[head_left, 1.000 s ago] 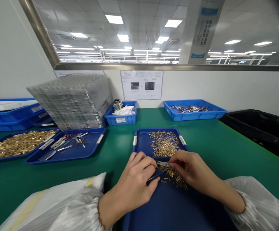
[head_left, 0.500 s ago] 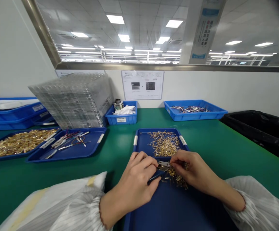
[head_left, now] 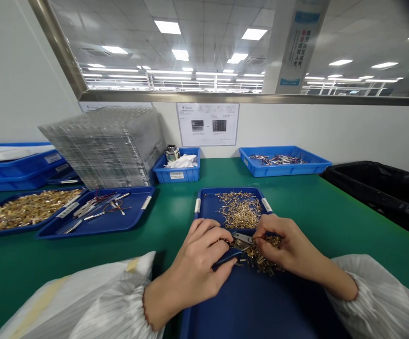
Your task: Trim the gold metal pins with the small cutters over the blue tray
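Note:
My left hand [head_left: 200,259] is wrapped round a pair of small cutting pliers [head_left: 241,238] with dark blue handles, its metal jaws pointing right. At the jaw tips, my right hand [head_left: 278,238] is closed in a pinch. What the right fingers hold is too small and hidden to make out. Beneath both hands lies a heap of small brass pieces [head_left: 264,261] in the near dark blue tray [head_left: 239,306]. Just beyond stands another blue tray [head_left: 207,202] with thin gold-coloured pins [head_left: 241,212].
To the left are a tray of gold pieces [head_left: 28,209] and a tray [head_left: 126,219] with wires and tools. Behind them rises a stack of clear plastic trays [head_left: 108,146]. Blue bins [head_left: 178,172] line the back; a black-lined bin [head_left: 377,188] is at right.
The right hand has shifted slightly to the right along with the plier jaws, which appear a little more apart from the left fingers. The camera view has moved slightly.

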{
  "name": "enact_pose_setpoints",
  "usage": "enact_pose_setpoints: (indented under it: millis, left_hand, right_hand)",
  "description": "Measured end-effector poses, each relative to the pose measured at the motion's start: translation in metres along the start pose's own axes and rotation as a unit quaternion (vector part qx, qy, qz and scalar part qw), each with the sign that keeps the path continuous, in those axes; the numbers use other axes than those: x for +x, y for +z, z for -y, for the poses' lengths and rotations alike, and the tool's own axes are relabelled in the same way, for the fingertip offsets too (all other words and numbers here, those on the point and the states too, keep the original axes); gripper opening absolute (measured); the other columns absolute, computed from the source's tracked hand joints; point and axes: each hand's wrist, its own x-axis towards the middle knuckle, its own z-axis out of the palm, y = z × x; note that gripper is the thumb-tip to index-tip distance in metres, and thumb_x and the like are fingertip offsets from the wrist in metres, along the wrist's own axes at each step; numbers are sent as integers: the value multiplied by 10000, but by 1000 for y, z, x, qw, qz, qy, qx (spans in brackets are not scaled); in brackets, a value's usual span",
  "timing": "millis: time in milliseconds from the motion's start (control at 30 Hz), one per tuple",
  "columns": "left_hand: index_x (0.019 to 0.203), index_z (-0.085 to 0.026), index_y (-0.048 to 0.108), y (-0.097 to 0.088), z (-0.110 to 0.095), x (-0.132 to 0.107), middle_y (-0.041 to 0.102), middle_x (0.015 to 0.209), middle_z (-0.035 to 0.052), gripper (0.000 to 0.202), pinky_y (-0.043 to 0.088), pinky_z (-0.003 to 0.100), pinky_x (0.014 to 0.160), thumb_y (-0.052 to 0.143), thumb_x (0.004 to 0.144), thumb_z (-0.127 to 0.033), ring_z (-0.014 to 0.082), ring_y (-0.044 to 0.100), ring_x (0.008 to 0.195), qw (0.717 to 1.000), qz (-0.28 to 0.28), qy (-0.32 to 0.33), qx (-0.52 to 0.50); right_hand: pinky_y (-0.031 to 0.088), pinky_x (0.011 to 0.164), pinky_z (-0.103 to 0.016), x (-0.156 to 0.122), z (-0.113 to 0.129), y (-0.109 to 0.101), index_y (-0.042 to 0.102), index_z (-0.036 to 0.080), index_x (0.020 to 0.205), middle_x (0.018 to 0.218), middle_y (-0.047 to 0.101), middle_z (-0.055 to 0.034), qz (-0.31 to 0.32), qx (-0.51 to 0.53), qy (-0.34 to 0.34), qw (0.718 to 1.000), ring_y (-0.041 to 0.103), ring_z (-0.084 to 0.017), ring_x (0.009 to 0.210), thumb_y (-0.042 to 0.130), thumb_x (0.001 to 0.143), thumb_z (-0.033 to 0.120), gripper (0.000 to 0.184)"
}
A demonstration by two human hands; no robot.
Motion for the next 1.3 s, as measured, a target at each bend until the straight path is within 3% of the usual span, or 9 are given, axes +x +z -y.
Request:
enact_pose_setpoints:
  millis: [233, 367, 500, 600, 700, 867, 1000, 1167, 1300]
  left_hand:
    - [733, -139, 591, 1, 1, -2, 645, 838, 52, 35, 417, 385, 750, 613, 760, -142, 225, 535, 861, 999, -24, 35, 4]
    - [759, -144, 580, 2, -1, -1, 638, 832, 45, 66, 406, 377, 735, 641, 740, -127, 208, 539, 825, 998, -48, 2, -51]
    - [742, -151, 562, 3, 0, -1, 622, 817, 33, 99, 404, 356, 708, 657, 724, -129, 170, 547, 745, 992, -44, -46, -111]
    - [693, -151, 547, 4, 2, -1, 617, 799, 17, 116, 394, 350, 699, 660, 712, -130, 154, 537, 708, 992, -3, -60, -114]
    - [669, -149, 548, 3, 4, -2, 619, 795, 8, 116, 384, 349, 693, 657, 705, -131, 159, 523, 716, 994, 43, -48, -88]
    - [710, -145, 585, 3, 4, -3, 623, 806, 20, 60, 381, 364, 731, 637, 739, -155, 189, 508, 783, 997, 66, 4, -38]
    - [716, -141, 591, 5, 4, -4, 628, 814, 30, 56, 378, 382, 760, 621, 759, -161, 205, 505, 813, 998, 51, 28, -12]
    - [720, -155, 579, 5, 5, -4, 626, 818, 28, 64, 384, 377, 746, 615, 766, -181, 206, 512, 821, 999, 45, -2, -28]
    - [717, -166, 560, 6, 8, -3, 626, 826, 23, 70, 380, 381, 752, 621, 750, -176, 204, 527, 816, 998, 37, -49, -18]
  right_hand:
    - [331, 564, -244, -3, 1, 6, 482, 172, 618, 604, 516, 23, -34, 20, 12, 999, 458, -119, 587, 485, 705, 50, 150]
    - [341, 549, -240, -1, 1, 6, 479, 173, 617, 623, 498, 19, -52, 124, 45, 990, 449, -114, 577, 483, 753, 102, 154]
    - [339, 513, -228, 2, -1, 4, 462, 177, 627, 601, 469, 29, -17, 217, 103, 971, 418, -105, 545, 469, 787, 154, 162]
    - [323, 498, -220, 0, 1, 2, 463, 175, 652, 599, 474, 33, 31, 152, 101, 983, 415, -103, 542, 458, 759, 92, 136]
    - [337, 566, -240, -3, 5, 1, 495, 169, 682, 637, 513, 25, 65, 21, 41, 997, 450, -116, 597, 462, 690, 21, 152]
    - [343, 656, -278, -5, 4, 4, 503, 165, 668, 666, 545, 9, 78, -104, -34, 991, 478, -144, 674, 504, 660, 35, 131]
    - [346, 660, -273, -4, 3, 5, 482, 166, 626, 631, 537, 15, 77, -123, -39, 989, 475, -137, 653, 515, 660, 33, 141]
    - [356, 633, -257, -3, 6, 1, 516, 172, 695, 662, 556, 16, 73, -78, -22, 994, 489, -129, 638, 535, 762, 107, 95]
    - [374, 613, -246, 0, -2, 2, 543, 177, 800, 724, 575, -2, -41, -57, 16, 997, 519, -134, 668, 470, 833, 114, 102]
